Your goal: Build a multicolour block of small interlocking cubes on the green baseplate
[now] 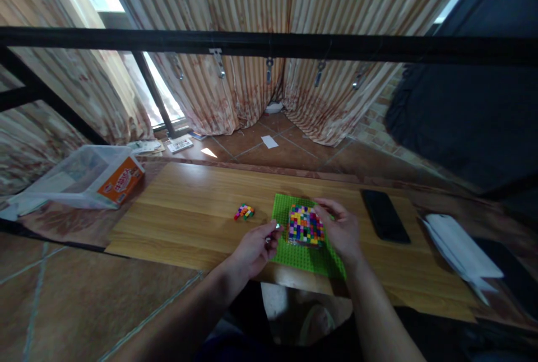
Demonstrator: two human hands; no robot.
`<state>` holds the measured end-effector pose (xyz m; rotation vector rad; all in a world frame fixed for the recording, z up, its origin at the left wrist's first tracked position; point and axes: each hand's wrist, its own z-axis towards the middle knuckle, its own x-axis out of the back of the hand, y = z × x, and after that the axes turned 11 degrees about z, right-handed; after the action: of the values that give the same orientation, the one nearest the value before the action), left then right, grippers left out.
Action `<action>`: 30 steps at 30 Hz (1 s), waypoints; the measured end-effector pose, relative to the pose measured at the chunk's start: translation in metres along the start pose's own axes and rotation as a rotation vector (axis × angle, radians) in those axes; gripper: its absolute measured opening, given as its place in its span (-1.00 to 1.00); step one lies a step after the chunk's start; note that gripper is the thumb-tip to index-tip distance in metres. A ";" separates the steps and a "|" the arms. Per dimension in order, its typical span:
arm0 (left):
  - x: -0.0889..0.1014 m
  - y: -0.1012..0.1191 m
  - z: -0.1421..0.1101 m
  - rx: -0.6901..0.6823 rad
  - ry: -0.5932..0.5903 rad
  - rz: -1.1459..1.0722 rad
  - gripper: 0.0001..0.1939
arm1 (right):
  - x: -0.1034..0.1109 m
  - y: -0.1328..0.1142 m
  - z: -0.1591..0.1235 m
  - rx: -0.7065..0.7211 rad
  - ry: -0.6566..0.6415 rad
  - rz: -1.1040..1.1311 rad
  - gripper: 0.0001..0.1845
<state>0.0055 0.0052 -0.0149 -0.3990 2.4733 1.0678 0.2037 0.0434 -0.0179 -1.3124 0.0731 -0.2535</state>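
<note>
A block of many small multicoloured toy bricks [306, 225] stands on a green studded baseplate [294, 258] near the front of the wooden board. My left hand [257, 247] is just left of the block, thumb and fingers closed on a small pale toy brick [277, 226]. My right hand [341, 228] reaches in over the baseplate's right side. Its bent fingers meet the block's upper right edge, and whatever lies between them is hidden. A small pile of loose coloured bricks [244, 212] lies on the board, left of the baseplate.
A black phone [385, 216] lies on the wooden board [180, 210], right of the baseplate. Farther right is a white flat item [462, 244]. A clear plastic bin [84, 171] with an orange label stands at the left. A dark metal bar [244, 42] with hanging clips crosses above.
</note>
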 end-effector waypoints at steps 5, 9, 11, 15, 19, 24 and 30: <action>-0.011 0.003 -0.001 -0.050 -0.051 0.029 -0.76 | -0.006 -0.021 -0.016 0.265 -0.103 -0.073 -0.85; -0.021 0.002 -0.003 -0.088 -0.065 0.036 -0.71 | -0.016 -0.031 -0.030 0.320 -0.274 -0.134 -0.84; -0.026 0.001 -0.005 -0.108 -0.076 0.044 -0.68 | -0.019 -0.031 -0.032 0.327 -0.297 -0.164 -0.84; -0.032 0.002 -0.007 -0.137 -0.109 0.082 -0.64 | -0.020 -0.029 -0.031 0.314 -0.314 -0.166 -0.84; -0.033 0.002 -0.006 -0.133 -0.116 0.124 -0.61 | -0.017 -0.027 -0.028 0.298 -0.286 -0.144 -0.85; -0.026 0.002 -0.008 -0.145 -0.001 0.195 -0.63 | -0.003 -0.016 -0.018 0.230 -0.068 -0.184 -0.84; -0.001 0.008 -0.012 -0.194 0.171 0.123 -0.83 | 0.008 0.000 -0.008 0.148 0.000 -0.247 -0.81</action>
<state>-0.0002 0.0015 -0.0017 -0.4168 2.5794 1.3842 0.2098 0.0345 -0.0196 -1.1733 -0.1070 -0.4602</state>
